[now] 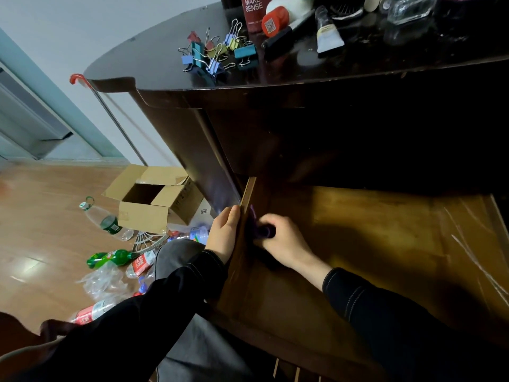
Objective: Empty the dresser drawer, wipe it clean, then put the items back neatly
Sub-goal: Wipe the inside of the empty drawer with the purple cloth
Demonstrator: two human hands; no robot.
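Just inside the left wall of the open brown wooden drawer (248, 193): right hand (286, 242), fingers curled round a bunched dark purple cloth (262, 230). Judged soft and light; best gripped as one wad. Left hand (224, 234) braces the wall's outside, fingers straight.

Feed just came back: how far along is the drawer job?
Emptying looks done: the drawer shows bare wood, and binder clips and a tube lie on the dresser top. Wiping is in hand: the right hand grips a purple cloth at the drawer's left wall while the left hand rests against that wall. Left: finishing the wipe and putting the items back.
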